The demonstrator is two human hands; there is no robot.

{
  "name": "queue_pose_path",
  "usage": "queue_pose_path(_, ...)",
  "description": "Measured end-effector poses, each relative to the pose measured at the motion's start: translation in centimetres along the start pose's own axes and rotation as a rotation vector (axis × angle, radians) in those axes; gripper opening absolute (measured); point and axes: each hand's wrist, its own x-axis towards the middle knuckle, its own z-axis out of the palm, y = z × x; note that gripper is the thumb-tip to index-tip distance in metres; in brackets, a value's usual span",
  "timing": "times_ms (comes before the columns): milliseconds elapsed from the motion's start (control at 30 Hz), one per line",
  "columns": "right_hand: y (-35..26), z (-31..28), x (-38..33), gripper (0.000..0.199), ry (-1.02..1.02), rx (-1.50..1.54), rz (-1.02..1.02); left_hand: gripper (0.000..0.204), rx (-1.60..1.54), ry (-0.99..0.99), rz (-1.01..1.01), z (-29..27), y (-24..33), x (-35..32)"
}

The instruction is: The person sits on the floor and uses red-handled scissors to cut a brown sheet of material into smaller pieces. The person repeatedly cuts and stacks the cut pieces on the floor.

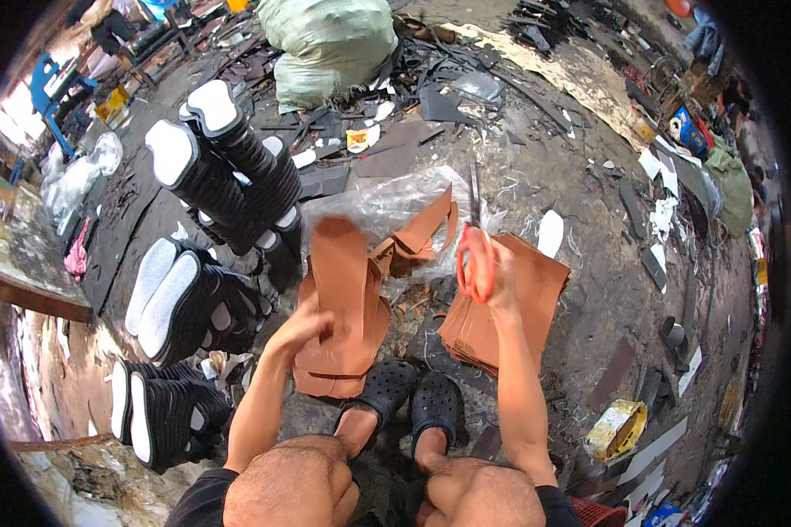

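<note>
My left hand (303, 329) is closed on a brown sole-shaped piece (341, 277), whose far end is smeared by motion. Beneath it lies a pile of similar brown pieces (330, 385), in front of my left foot. My right hand (504, 279) grips orange-handled scissors (476, 263), blades pointing away from me; whether they are parted I cannot tell. Under that hand is a stack of brown sheets (529, 281). Brown offcuts (424, 230) rest on clear plastic (395, 198) between the two piles.
Tall bundles of black soles with white tops (211, 158) stand at the far left, with more grey-topped soles (171, 303) nearer. A bulging pale sack (330, 53) sits at the back. Scraps litter the floor, and a yellow container (617, 430) lies right of my knees.
</note>
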Motion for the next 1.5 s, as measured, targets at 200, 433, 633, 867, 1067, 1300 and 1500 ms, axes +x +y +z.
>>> queue_pose_path(200,-1.2,-2.3,-3.2,0.059,0.212,-0.109,0.086,0.081,0.926,0.784,0.682,1.0,-4.4,7.2)
queue_pose_path(433,-2.9,-6.2,-7.3,0.047,0.355,-0.174,0.011,0.075,1.289,0.183,0.497,2.3,-3.5,13.1)
queue_pose_path(633,-4.1,-11.1,-10.1,0.047,0.664,-0.096,-0.005,0.096,0.562,0.245,0.834,16.4,4.1,10.9)
queue_pose_path(867,-4.5,-11.4,-11.2,0.038,0.631,-0.117,0.003,0.082,0.419,-0.196,0.332,19.9,-1.1,15.5)
queue_pose_path(1067,1.1,-10.8,-11.2,0.038,0.271,-0.102,0.225,0.072,-0.425,-0.013,0.417,7.9,3.2,5.3)
queue_pose_path(1300,0.6,-3.4,-6.3,0.073,-0.06,-0.416,0.226,0.075,-0.389,-0.029,0.422,4.2,5.7,-0.1)
queue_pose_path(1500,-3.3,-1.6,-6.5,0.056,-0.085,-0.2,0.134,0.069,-1.209,-0.418,0.203,3.3,5.2,-0.5)
